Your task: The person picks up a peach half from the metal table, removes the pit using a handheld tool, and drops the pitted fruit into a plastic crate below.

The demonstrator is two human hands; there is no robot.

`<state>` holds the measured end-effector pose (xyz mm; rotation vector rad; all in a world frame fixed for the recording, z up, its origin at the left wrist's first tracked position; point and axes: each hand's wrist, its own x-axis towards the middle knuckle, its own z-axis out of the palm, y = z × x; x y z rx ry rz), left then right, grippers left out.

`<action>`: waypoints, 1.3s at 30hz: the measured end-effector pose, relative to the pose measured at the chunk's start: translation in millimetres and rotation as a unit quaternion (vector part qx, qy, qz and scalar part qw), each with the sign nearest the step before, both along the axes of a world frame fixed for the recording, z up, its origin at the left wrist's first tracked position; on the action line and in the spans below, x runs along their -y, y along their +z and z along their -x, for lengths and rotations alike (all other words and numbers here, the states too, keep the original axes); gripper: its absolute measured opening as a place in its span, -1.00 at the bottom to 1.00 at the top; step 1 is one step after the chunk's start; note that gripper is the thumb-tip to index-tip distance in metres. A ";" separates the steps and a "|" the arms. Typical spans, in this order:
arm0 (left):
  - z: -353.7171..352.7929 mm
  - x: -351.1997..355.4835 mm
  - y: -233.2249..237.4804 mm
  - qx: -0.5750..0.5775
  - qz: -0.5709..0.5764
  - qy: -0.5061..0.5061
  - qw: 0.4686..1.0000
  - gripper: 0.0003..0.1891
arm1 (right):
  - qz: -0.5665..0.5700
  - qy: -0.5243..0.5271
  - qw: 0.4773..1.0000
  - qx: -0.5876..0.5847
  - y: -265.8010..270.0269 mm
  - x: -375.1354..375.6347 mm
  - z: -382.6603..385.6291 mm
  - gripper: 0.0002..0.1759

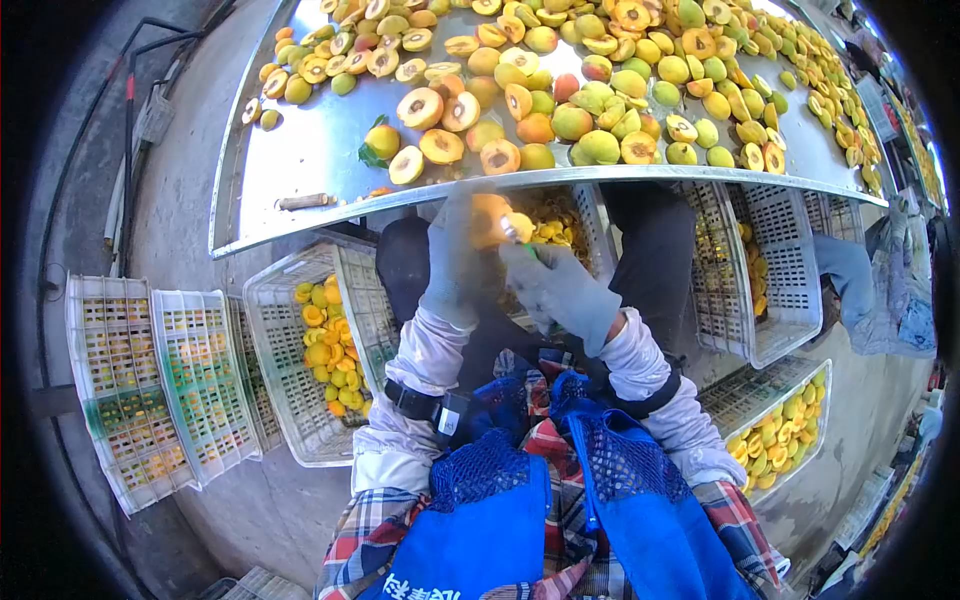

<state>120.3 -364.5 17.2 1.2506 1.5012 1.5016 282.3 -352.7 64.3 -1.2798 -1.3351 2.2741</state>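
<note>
Closest to the wearer: a blue apron with mesh upper part (480, 520) over a red-and-blue plaid shirt (368, 530), pale sleeves, and a black wrist strap (418, 402) on the left forearm. Both hands wear grey gloves and are raised just below the table edge; both are motion-blurred. The left hand (452, 262) has its fingers curled closed around a round orange fruit (489, 218), held upright at the fingertips. The right hand (560, 288) is folded shut on a small green-tipped tool (522, 240), its tip touching the fruit's right side; the kind of tool cannot be told through the blur. Below and left of the hands, a white slotted plastic crate (272, 400) on the concrete floor holds yellow fruit halves (325, 345). Further left, two more white crates (130, 390) lie side by side. To the right, a tilted white crate (775, 290) holds a few halves, and a lower one (760, 400) holds many. Farthest: a shiny steel table (320, 150) heaped with whole and halved yellow-orange fruit, one whole fruit with a green leaf (380, 140) near its front edge.
</note>
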 end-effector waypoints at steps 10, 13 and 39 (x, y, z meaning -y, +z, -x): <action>-18.8 24.2 31.1 0.066 -0.064 0.066 0.994 -0.67 | -0.381 -0.073 0.917 0.089 -21.0 30.5 11.0 -0.61; -27.1 26.3 39.0 0.010 -0.108 0.086 0.990 -0.63 | -0.411 -0.086 0.900 0.119 -21.0 34.4 14.8 -0.63; -34.8 24.8 18.7 0.125 0.036 0.042 0.991 -0.69 | 0.217 0.052 0.972 -0.073 -3.6 20.3 -10.0 -0.50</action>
